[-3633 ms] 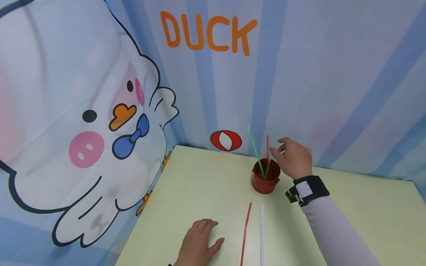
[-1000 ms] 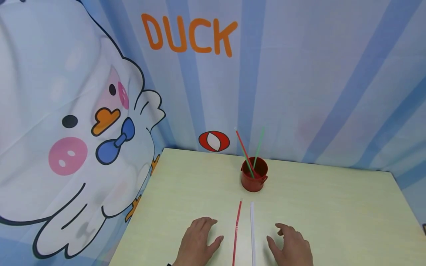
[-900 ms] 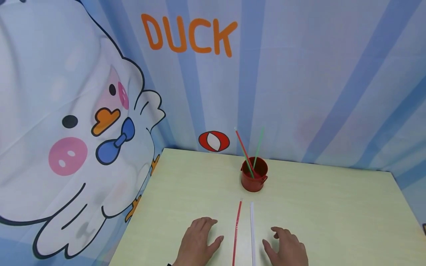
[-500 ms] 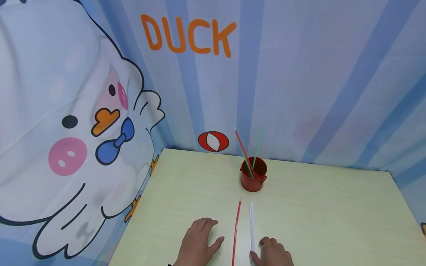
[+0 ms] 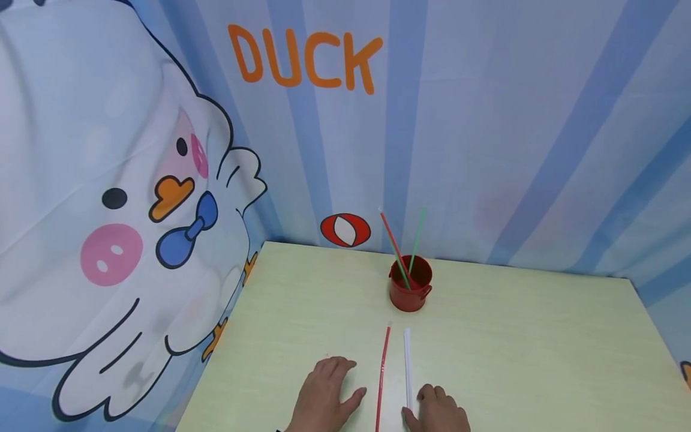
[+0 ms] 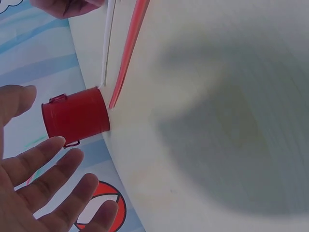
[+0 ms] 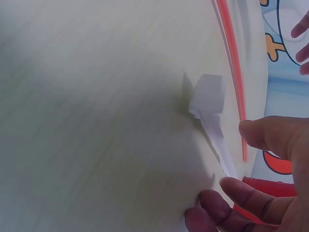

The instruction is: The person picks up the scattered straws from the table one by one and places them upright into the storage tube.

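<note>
My right hand [image 5: 438, 411] is low over the table, thumb and forefinger spread at the near part of a long white stick [image 5: 407, 366]. In the right wrist view the stick's near end [image 7: 210, 94] is broad and squared, and the thumb and curved fingers stand apart beside its thin shaft. Left of it lies a red straw [image 5: 382, 372], roughly parallel. My left hand [image 5: 326, 396], fingers relaxed and holding nothing, hovers left of that straw. Behind both lies a small red bucket [image 5: 408, 299], in which a red straw [image 5: 391, 234] and two green straws [image 5: 417, 240] lean.
The pale table [image 5: 518, 348] runs back to a blue striped cloth [image 5: 475, 150] hung behind it. At the left the cloth [image 5: 178, 318] carries a big white duck print. The bucket stands near the table's back edge, with side handles.
My right hand has come back from the bucket to the white stick. The red straw in the bucket now leans left. My left hand has barely moved.
</note>
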Demonstrator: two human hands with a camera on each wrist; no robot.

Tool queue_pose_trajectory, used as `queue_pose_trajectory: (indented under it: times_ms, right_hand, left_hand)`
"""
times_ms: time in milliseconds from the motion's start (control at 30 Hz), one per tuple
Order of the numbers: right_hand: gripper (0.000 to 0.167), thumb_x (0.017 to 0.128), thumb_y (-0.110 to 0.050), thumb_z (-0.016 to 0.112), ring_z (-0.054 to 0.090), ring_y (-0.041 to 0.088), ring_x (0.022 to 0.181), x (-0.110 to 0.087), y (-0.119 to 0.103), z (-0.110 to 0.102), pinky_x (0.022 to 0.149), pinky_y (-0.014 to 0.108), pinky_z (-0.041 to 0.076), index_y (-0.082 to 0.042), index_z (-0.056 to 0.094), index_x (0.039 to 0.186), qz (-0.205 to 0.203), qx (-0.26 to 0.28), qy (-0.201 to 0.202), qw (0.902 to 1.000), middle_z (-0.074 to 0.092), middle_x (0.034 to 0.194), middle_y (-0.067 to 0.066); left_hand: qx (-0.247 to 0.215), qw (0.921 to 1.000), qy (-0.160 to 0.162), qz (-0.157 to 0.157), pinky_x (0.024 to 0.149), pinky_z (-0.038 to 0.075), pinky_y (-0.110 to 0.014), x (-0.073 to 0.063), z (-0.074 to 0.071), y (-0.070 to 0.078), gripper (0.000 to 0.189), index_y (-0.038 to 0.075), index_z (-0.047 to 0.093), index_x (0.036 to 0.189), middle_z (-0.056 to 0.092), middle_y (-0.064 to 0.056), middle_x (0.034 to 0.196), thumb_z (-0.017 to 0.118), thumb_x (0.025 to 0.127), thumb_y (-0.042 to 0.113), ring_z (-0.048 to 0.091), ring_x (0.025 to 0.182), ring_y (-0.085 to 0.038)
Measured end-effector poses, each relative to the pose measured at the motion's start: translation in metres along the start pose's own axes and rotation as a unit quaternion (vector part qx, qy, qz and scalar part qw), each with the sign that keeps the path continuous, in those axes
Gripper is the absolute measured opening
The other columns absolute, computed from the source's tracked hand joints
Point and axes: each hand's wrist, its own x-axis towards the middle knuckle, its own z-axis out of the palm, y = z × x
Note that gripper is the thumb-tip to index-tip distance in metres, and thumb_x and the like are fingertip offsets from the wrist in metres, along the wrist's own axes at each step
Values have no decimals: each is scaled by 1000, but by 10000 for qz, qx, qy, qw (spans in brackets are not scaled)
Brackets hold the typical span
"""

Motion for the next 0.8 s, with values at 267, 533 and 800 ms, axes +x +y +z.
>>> queue_pose_trajectory:
  times_ms: [267,533,800]
  right_hand:
    - [45,84,-49,80,49,20,72,2,-3,-1,66,39,49,-10,61,97,225,-135,-365,9990,54,85,4]
    - [44,84,-48,81,49,19,70,2,1,0,63,39,48,-10,61,95,53,-53,-189,9998,53,83,4]
    - [43,82,-46,82,48,18,66,1,7,2,57,36,44,-10,61,92,-261,-6,209,9994,51,79,3]
  left_hand:
    - [157,9981,-535,261,94,56,-39,7,26,13,47,21,68,125,66,4,121,75,91,51,62,113,-19]
    - [680,9932,-940,72,79,55,-33,14,59,22,52,17,67,123,65,2,110,76,88,54,59,94,-17]
    - [237,9935,-765,-803,54,50,-34,16,71,35,32,8,61,104,59,-2,80,81,84,23,60,62,-19]
